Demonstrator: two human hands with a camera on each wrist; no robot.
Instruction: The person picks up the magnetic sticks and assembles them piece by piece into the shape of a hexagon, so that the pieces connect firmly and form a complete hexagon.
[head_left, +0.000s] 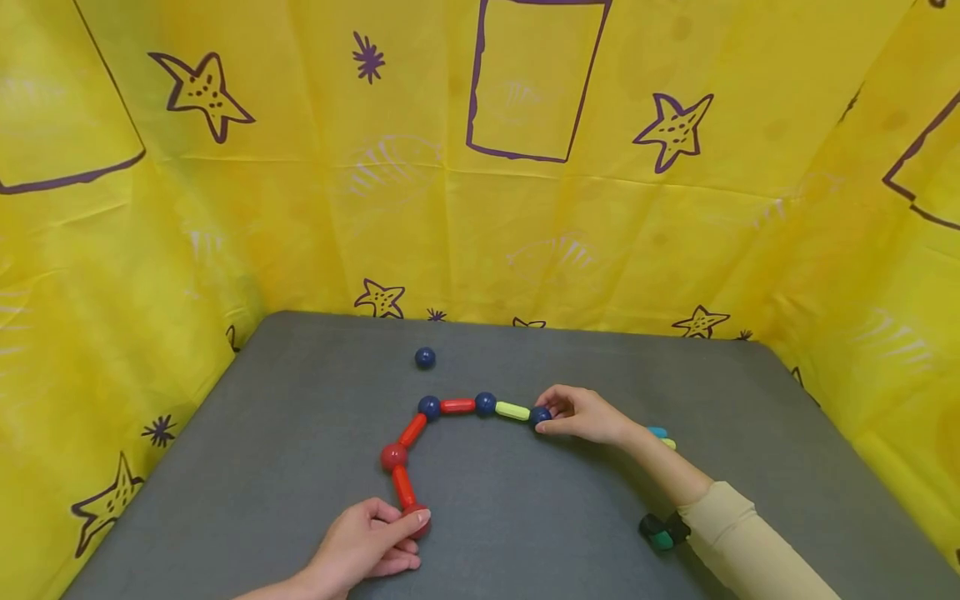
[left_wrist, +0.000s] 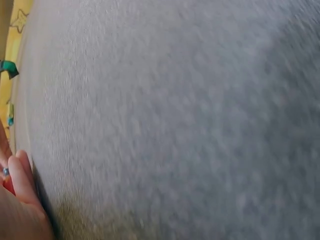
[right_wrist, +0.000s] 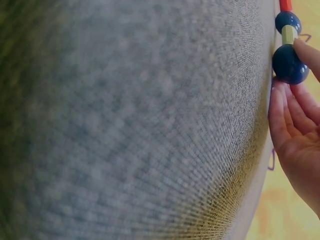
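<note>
A curved chain of balls and short rods lies on the dark grey table. Its near end is a red ball, which my left hand pinches between thumb and fingers. From there run a red rod, a second red ball, another red rod, a blue ball, a third red rod, a blue ball and a yellow-green rod. At the far right end, my right hand pinches a dark blue ball with thumb and fingertips.
Behind the chain a loose blue ball sits on the table. A blue rod and a yellow-green rod lie partly hidden behind my right forearm. Yellow patterned cloth surrounds the table's back and sides.
</note>
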